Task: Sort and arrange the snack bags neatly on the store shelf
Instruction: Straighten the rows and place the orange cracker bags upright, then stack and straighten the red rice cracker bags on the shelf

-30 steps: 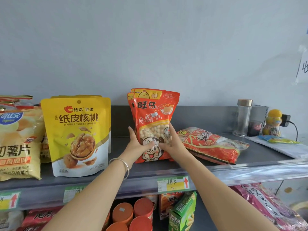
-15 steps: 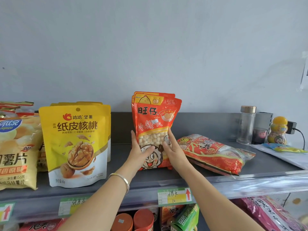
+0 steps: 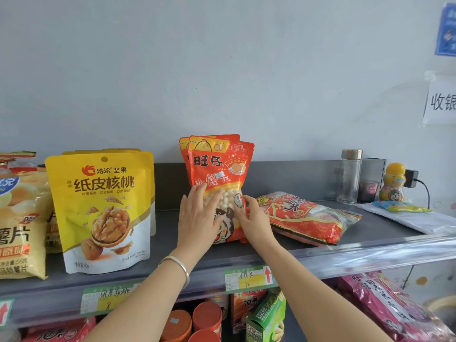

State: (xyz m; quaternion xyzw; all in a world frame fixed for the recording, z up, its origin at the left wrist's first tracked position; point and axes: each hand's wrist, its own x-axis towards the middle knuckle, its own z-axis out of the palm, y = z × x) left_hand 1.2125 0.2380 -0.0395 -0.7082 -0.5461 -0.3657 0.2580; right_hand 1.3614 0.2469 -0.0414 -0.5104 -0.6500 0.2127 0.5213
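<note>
Red snack bags (image 3: pixel 219 164) with a cartoon face stand upright in a small stack at the middle of the grey shelf (image 3: pixel 246 255). My left hand (image 3: pixel 197 218) lies flat on the front bag's lower left, fingers spread and straight. At the bag's right edge, my right hand (image 3: pixel 256 218) holds it, thumb on the front and fingers round the side. Just to the right, a red and clear bag (image 3: pixel 306 218) lies flat on the shelf. Yellow walnut bags (image 3: pixel 103 208) stand to the left, and chip bags (image 3: pixel 19 225) at the far left.
A glass bottle (image 3: pixel 350 176), a yellow cartoon bottle (image 3: pixel 393 183), a plug with cable (image 3: pixel 412 178) and white paper (image 3: pixel 414 218) sit at the shelf's right end. Price labels (image 3: pixel 249 277) line the shelf front. Below it are orange cans (image 3: pixel 207 317), a green box (image 3: pixel 269 314) and pink bags (image 3: pixel 389 307).
My left hand has slid from the red bag's left edge onto its front, fingers spread. My right hand stays at the right edge. The view has shifted slightly.
</note>
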